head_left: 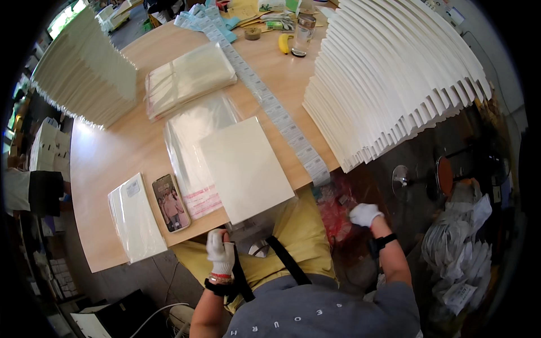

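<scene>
My left hand (220, 252), in a white knit glove with a bare fingertip showing, is held at the table's front edge with its fingers curled. Whether anything is in them is hidden. Just beyond it lies a white flat board (246, 169), its near corner jutting over the edge, with clear plastic below it. My right hand (365, 215), also gloved, is out past the edge on the right, beside crumpled red plastic (336, 209); its fingers are too small to read. Under the board's left side is a stack of clear plastic sleeves (194, 141).
A tall stack of white boards (394, 84) stands at the right and another stack (87, 73) at the far left. A label strip (270, 107) crosses the table. Around it are a phone (171, 203), a wrapped board (135, 219), sleeve bundles (191, 76), a banana (284, 43) and a bottle (303, 35).
</scene>
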Tool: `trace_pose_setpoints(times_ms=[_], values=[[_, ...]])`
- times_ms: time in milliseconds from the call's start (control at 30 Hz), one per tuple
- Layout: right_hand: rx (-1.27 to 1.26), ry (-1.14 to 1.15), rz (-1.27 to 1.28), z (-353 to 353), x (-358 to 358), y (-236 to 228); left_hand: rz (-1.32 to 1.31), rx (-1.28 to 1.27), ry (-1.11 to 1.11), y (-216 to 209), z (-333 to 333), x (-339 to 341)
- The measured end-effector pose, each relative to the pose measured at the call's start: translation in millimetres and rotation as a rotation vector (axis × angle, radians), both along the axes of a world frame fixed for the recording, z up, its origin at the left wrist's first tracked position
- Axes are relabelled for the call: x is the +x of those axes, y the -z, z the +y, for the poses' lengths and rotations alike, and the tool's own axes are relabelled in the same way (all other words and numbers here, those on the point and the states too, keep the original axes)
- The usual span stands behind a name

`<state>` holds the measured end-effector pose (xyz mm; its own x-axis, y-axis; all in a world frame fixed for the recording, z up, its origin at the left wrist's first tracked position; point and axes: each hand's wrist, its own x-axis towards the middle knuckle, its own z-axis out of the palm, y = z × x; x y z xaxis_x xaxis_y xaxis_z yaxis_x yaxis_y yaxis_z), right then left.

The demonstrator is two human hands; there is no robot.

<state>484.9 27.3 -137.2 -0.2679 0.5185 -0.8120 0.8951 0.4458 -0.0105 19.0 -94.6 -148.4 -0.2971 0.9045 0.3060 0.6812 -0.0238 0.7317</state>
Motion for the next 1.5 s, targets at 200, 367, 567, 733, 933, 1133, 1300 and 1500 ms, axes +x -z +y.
trace_pose_setpoints(times_ms=[200, 367, 567, 733, 933, 1133, 1300, 1500], values=[[0.241, 0.585, 1.312, 24, -150, -9, 0.765, 0.301, 0.127, -22, 33, 0], [0.528, -0.247, 1.286, 49, -162, -29, 0.614, 0.322, 0.496, -38, 42, -11], [0.411, 0.028, 1.244, 34, -158, -13, 0.454, 0.075, 0.249, -16, 14, -9], [0.65, 0.403, 0.843, 15, -179, -7, -0.533, -0.484, -0.116, 12, 2, 2], [1.179, 0.869, 1.079, 18, -123, 16, -0.341, -0.282, -0.289, -14, 0, 7], [0.53, 0.991, 1.098, 43, -113, 5, -0.332, -0.096, 0.303, -55, 62, 76], [0.343, 0.728, 1.163, 25, -101, -47, -1.829, -1.09, 0.27, -54, 133, 142], [0.872, 0.052, 1.172, 32, -103, -77, -1.363, -0.767, 0.318, -53, 146, 172]])
